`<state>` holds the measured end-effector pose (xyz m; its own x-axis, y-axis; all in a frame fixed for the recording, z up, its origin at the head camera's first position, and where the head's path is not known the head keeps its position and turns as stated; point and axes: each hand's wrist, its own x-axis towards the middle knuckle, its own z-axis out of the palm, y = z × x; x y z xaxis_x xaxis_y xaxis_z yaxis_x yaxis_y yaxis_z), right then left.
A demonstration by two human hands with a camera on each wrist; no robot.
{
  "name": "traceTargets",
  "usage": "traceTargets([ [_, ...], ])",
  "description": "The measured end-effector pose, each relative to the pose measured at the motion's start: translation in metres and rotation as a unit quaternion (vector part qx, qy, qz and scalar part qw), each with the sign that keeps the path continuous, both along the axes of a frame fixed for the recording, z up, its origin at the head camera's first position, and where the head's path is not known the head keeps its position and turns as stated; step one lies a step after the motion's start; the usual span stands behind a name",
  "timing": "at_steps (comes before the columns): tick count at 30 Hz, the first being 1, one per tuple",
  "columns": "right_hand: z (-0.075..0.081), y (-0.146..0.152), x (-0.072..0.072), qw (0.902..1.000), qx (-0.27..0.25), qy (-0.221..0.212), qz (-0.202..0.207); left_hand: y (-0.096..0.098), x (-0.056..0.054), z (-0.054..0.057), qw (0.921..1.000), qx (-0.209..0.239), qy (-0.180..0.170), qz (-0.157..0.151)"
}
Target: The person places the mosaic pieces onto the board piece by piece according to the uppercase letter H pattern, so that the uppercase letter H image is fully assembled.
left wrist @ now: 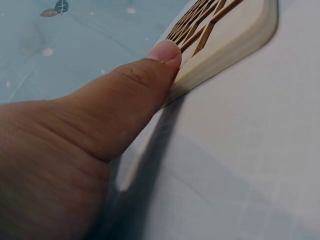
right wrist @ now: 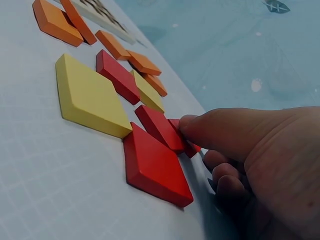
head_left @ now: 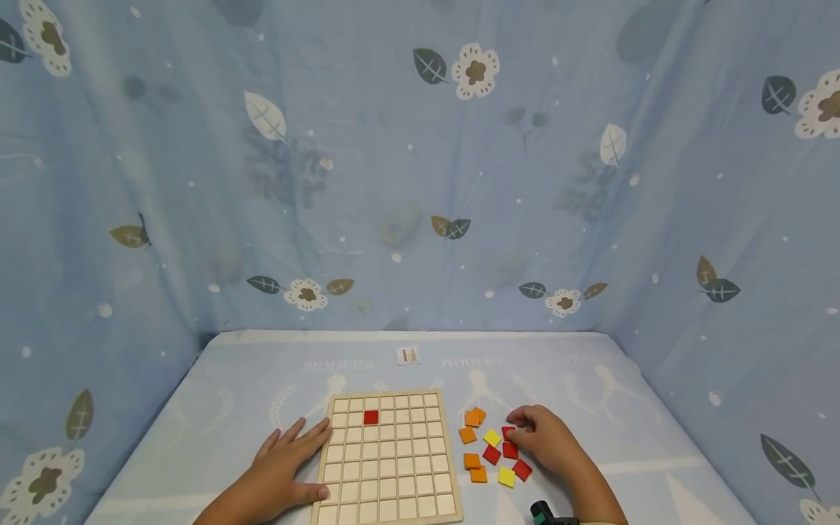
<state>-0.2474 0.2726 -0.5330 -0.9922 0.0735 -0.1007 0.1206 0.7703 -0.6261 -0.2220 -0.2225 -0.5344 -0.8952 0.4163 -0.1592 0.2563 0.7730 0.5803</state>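
Where the left hand (head_left: 282, 470) rests: at the left side of the board, fingers straight and spread, thumb on the rim nearer the person; it grips nothing, and I take it to be keeping the wood from sliding.
Red tile in the grid (head_left: 371, 417): second row from the far edge, third column from the left, the only coloured piece I can see on the board.
Wooden grid board (head_left: 387, 452): flat on the pale tablecloth (head_left: 656, 452), right in front of the person, probably so that its cells lie within reach of both hands.
Small printed card (head_left: 408, 356): beyond the board's far edge, well apart from both hands, perhaps set there to be glanced at; its print is too small to read.
Orange tiles (head_left: 467, 435): five, nearest the board's right side, two pairs seeming to overlap and one lying singly.
Yellow tiles (head_left: 507, 477): two, lying loosely among the others, which likely makes them easy to pick out.
Loose red tiles (head_left: 491, 455): three on the cloth, toward the right of the scatter and close to the working fingers.
Right hand (head_left: 547, 441): thumb and fingertips pinch a fourth red tile (head_left: 507, 432) by its edges, a hold that suits so thin a piece; I cannot tell whether it is clear of the cloth.
Dark device (head_left: 547, 512): beside the right wrist.
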Motion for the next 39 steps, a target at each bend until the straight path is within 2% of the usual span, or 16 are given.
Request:
traceTargets([
  [10,0.0013,0.0,0.0015,0.9999,0.004,0.006,0.008,0.0023,0.0021,0.002,0.9998,-0.002,0.021,-0.002],
  [20,0.0037,-0.002,0.0002,0.9997,0.01,0.002,0.022,0.0005,0.0009,0.0039,1.0,-0.006,-0.005,0.003],
  [28,0.0027,0.0002,0.0001,0.9998,0.011,0.004,0.017,0.0019,0.0007,0.0047,1.0,-0.005,0.006,0.0],
  [32,0.0036,0.0003,0.0013,0.9999,-0.01,0.01,0.007,0.0016,0.0005,0.0052,1.0,0.001,0.003,-0.001],
  [39,0.0091,-0.0068,0.0026,0.9958,-0.08,0.041,-0.018,0.0012,-0.0008,0.0043,0.9999,0.008,-0.006,-0.003],
])
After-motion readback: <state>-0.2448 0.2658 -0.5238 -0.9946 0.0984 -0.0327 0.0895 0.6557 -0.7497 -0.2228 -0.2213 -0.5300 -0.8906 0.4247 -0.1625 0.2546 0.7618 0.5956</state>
